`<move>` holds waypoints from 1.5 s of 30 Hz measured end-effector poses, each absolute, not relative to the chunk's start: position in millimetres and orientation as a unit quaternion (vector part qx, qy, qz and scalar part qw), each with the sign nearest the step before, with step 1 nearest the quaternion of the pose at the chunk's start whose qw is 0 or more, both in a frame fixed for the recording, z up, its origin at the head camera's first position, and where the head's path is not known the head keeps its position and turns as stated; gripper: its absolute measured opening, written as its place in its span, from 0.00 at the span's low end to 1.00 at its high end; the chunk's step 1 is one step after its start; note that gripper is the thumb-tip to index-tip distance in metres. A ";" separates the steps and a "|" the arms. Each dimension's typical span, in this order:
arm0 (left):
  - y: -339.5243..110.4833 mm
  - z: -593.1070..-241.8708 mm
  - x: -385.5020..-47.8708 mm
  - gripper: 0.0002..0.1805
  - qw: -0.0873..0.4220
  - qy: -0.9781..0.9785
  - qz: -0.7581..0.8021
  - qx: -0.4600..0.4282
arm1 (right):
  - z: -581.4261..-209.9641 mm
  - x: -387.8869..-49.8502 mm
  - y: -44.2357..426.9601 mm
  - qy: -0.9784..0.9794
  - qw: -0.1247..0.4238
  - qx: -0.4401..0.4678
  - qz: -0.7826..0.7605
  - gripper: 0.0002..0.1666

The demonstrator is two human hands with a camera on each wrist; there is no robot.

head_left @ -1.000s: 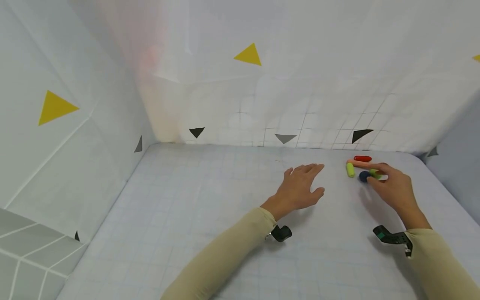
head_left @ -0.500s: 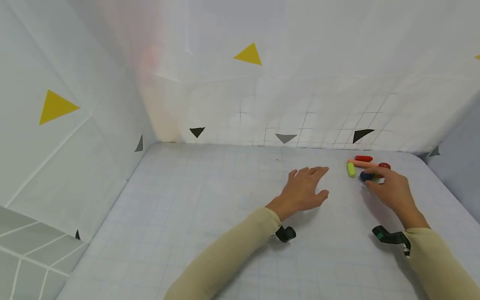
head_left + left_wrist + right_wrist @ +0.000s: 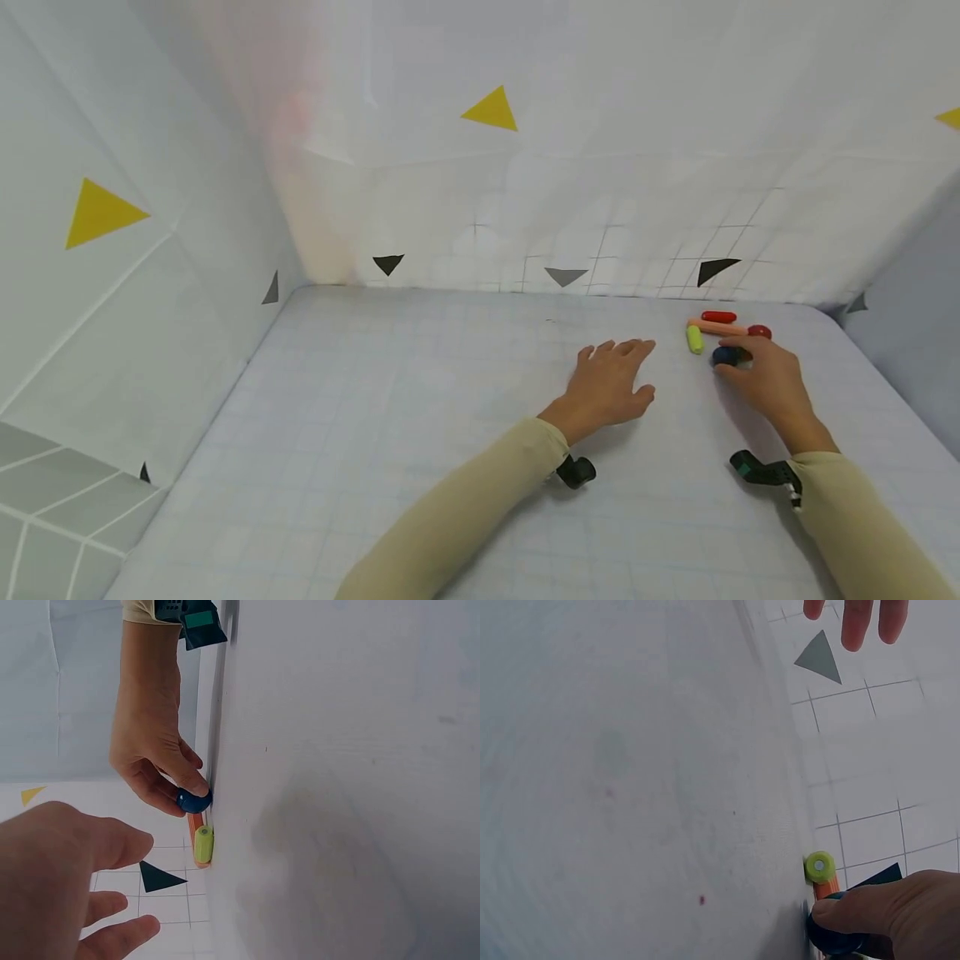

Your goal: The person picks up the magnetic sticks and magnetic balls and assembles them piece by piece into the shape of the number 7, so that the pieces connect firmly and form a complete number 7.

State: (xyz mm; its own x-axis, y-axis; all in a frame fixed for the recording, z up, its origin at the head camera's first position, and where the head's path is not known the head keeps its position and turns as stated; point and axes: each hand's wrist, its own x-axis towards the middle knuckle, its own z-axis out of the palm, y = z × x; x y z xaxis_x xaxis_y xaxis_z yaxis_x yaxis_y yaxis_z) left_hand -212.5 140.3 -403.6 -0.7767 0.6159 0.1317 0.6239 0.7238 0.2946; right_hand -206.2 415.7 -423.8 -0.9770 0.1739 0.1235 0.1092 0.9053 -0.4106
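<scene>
My right hand [image 3: 768, 379] pinches a dark blue ball-like piece [image 3: 724, 357] between thumb and fingers at the far right of the table. In the left wrist view this blue piece [image 3: 193, 800] sits low in the fingertips. Just beyond the hand lie a thin orange stick [image 3: 718, 328], a yellow-green cylinder [image 3: 695, 339], a small red rod [image 3: 718, 317] and a rounded red piece [image 3: 760, 332]. My left hand [image 3: 609, 385] hovers over the table to the left of these, palm down, fingers spread, holding nothing. The right palm hides whatever lies beneath it.
A white, faintly gridded sheet covers the table [image 3: 337, 433]. Upright white panels close it in at the back [image 3: 420, 175], left and right, marked with yellow, black and grey triangles. Dark wrist cameras [image 3: 577, 472] jut out under both wrists.
My right hand has shifted left and closed round the blue piece, uncovering the rounded red piece. A second green piece near its fingers is now hidden. My left hand has drifted slightly right.
</scene>
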 end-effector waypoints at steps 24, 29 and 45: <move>138.3 -394.9 -217.3 0.34 0.039 -0.932 -0.172 -0.317 | -404.3 -199.0 392.7 -0.956 0.161 -0.032 0.243 0.30; 134.1 -393.0 -219.0 0.34 0.042 -0.931 -0.179 -0.315 | -399.7 -198.7 387.0 -0.955 0.165 -0.025 0.247 0.29; 120.0 -388.3 -214.2 0.34 0.063 -0.926 -0.204 -0.311 | -382.7 -192.6 364.5 -0.944 0.199 0.010 0.265 0.27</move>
State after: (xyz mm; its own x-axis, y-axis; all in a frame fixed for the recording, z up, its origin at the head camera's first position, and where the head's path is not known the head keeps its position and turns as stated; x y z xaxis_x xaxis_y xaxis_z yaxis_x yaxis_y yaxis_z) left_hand -214.2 120.0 -388.3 -0.7987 0.5500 0.2440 0.6016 0.7236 0.3384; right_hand -192.6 364.5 -382.7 -0.9209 0.0861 0.3802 -0.1243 0.8596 -0.4957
